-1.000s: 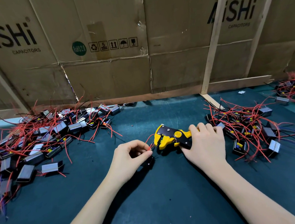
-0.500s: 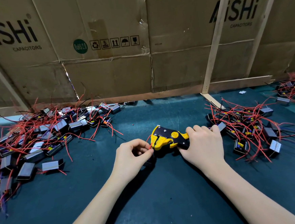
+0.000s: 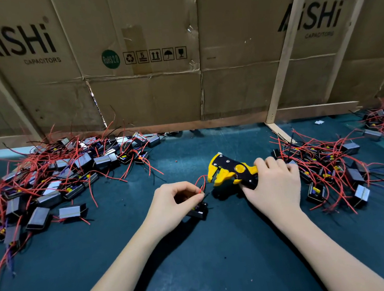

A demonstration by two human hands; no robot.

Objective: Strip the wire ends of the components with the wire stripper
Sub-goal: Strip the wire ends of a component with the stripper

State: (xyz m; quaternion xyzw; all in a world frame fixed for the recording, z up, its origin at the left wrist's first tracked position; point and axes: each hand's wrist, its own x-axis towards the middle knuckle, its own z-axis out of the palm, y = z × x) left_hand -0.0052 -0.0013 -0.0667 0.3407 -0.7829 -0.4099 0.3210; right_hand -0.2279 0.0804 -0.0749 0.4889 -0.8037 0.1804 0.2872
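Left hand [image 3: 175, 204]: fingers curled, thumb and forefinger pinching a red wire [image 3: 199, 183] near its free end; the wire loops up beside the tool's mouth.
Component [image 3: 198, 210]: small black block lying on the mat under the left fingers, near the middle of the green mat [image 3: 195, 260]; its wire leads up into the pinch.
Right hand [image 3: 273, 185]: wrapped round the handles of the wire stripper [image 3: 231, 171], whose yellow mouth points left and stands parted, just beside the wire but not on it.
Left pile [image 3: 51, 179]: components with red leads heaped toward the mat's left edge.
Right pile [image 3: 330, 164]: a similar heap toward the right edge, just beyond the right hand; which pile is finished cannot be told.
Backdrop: cardboard wall [image 3: 147, 91] along the far edge.
Step in hand (judgement): feeding the wire end into the mouth.
Technique (judgement): keep the pinch close to the tip so the lead stays straight, seat only the end between the blades, square to them, then squeeze fully; pull along the wire's axis to spare the strands.
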